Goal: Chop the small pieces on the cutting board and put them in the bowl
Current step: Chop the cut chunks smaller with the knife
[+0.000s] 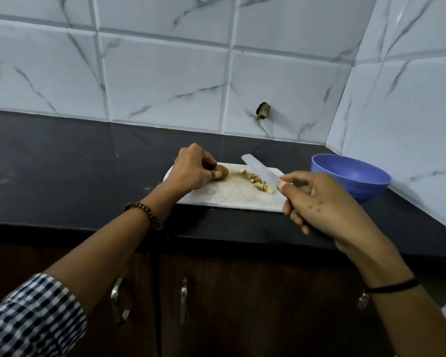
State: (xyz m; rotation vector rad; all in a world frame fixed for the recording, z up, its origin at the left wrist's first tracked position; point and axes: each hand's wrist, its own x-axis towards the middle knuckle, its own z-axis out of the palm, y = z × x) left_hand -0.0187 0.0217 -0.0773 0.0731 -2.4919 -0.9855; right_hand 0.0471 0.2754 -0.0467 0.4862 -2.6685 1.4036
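White cutting board (pixel 232 198) is lying at frame centre on the black countertop (pixel 62 176). Left hand (pixel 191 168) is pinching a brown chunk (pixel 223 174) at the board's left end, fingers curled. Right hand (pixel 319 202) is gripping a white-bladed knife (pixel 260 171), its blade running along the diced pieces (pixel 258 182). Purple-blue bowl (pixel 355 176) is sitting just right of the board.

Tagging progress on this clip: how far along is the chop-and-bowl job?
Done: a row of diced pieces lies on the cutting board. In hand: the right hand holds the knife beside them; the left hand pinches a brown uncut chunk. Left: chop it, then move everything to the blue bowl, whose visible inside shows no pieces.
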